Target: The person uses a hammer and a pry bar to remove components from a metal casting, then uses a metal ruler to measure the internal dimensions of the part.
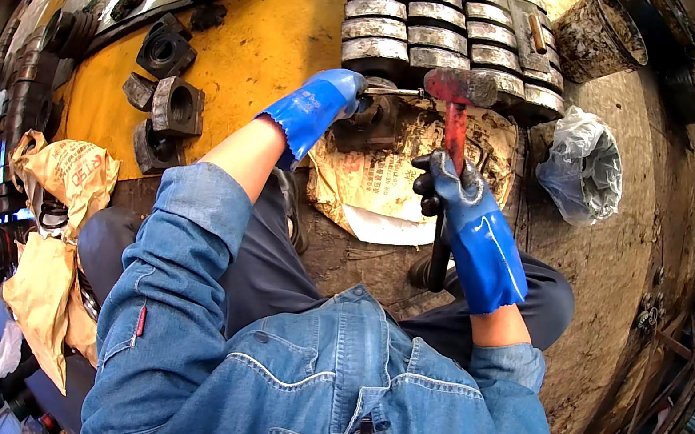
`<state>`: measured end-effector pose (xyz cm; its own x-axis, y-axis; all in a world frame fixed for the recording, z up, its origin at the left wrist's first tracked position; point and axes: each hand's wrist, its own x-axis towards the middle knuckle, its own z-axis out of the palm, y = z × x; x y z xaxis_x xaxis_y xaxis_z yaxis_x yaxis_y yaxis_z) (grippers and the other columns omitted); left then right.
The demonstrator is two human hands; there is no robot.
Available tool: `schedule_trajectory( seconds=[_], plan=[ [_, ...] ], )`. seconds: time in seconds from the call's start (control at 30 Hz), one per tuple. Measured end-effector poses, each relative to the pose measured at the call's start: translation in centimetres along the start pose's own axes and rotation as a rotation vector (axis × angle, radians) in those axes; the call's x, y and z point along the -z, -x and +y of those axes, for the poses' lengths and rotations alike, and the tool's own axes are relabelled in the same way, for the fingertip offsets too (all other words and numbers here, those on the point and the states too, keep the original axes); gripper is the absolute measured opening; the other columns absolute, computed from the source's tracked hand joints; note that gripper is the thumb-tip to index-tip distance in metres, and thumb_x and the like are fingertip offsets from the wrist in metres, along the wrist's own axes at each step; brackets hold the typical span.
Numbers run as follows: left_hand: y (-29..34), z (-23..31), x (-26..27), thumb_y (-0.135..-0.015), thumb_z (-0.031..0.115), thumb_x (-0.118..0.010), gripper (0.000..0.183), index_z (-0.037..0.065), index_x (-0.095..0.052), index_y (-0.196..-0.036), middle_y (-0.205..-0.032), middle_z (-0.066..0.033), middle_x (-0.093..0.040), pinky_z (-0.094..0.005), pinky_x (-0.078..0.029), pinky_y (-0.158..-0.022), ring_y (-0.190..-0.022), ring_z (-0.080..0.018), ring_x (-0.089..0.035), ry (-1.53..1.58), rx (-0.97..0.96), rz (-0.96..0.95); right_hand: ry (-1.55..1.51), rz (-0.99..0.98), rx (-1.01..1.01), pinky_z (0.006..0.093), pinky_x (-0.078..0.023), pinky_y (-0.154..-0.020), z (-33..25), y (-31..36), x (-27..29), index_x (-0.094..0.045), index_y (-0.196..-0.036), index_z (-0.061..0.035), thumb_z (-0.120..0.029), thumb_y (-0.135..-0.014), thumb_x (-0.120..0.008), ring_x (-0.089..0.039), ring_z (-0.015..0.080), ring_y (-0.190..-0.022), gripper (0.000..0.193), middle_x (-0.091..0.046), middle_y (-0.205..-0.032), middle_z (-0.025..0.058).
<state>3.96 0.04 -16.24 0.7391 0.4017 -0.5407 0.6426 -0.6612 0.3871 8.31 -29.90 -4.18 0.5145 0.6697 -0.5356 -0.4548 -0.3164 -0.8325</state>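
Note:
My right hand (480, 232), in a blue rubber glove, is closed around the handle of a hammer (454, 134). The hammer's worn red and grey head is raised at the top, and its dark handle end sticks out below my fist. My left hand (313, 113), gloved the same way, is closed on a thin metal rod (395, 92) that points right toward the hammer head. Just below the rod sits a dark, greasy metal block (370, 126), partly hidden by my left glove. The block rests on a dirty, oil-stained paper sack (397, 184).
Rows of stacked metal rings (437, 37) stand beyond my hands. Several dark nut-like blocks (177, 106) lie on the yellow surface (267, 34) at left. To the right are a clear plastic bag (584, 167) and a grimy bucket (603, 40). Brown paper sacks (45, 289) lie at lower left.

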Motion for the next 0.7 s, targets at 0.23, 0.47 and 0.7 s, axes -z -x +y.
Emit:
schedule_trajectory(
  seconds=[0.23,0.47,0.7],
  plan=[
    [0.9,1.6,0.9,-0.078,0.010,-0.066,0.032,0.013,-0.067,-0.110,-0.096,-0.0155,-0.070,-0.0426,-0.055,-0.075,-0.088,-0.0358,-0.068,-0.054,-0.082,-0.023,0.059,-0.012,-0.016,0.0265,-0.044,-0.058,0.4,-0.1,0.9,-0.063,-0.109,-0.0020,-0.048,-0.094,-0.059,-0.052,0.0108,-0.063,0.049,-0.061,-0.077,0.0050],
    [2.4,2.4,1.6,-0.076,0.005,-0.066,0.038,0.010,-0.067,-0.114,-0.098,-0.0163,-0.070,-0.0414,-0.055,-0.078,-0.090,-0.0352,-0.068,-0.160,-0.139,0.096,0.060,-0.043,-0.016,0.0263,-0.047,-0.065,-0.3,0.8,0.5,-0.063,-0.111,-0.0029,-0.048,-0.095,-0.058,-0.057,0.0105,-0.071,0.048,-0.064,-0.081,0.0042],
    [3.1,2.4,2.3,-0.075,0.007,-0.067,0.041,0.012,-0.067,-0.116,-0.103,-0.0167,-0.070,-0.0420,-0.055,-0.080,-0.096,-0.0346,-0.068,-0.054,-0.117,0.107,0.059,-0.068,-0.063,0.0256,-0.046,-0.062,-0.5,0.9,0.1,-0.062,-0.109,-0.0031,-0.047,-0.095,-0.057,-0.055,0.0105,-0.067,0.047,-0.062,-0.079,0.0031]
  ],
)
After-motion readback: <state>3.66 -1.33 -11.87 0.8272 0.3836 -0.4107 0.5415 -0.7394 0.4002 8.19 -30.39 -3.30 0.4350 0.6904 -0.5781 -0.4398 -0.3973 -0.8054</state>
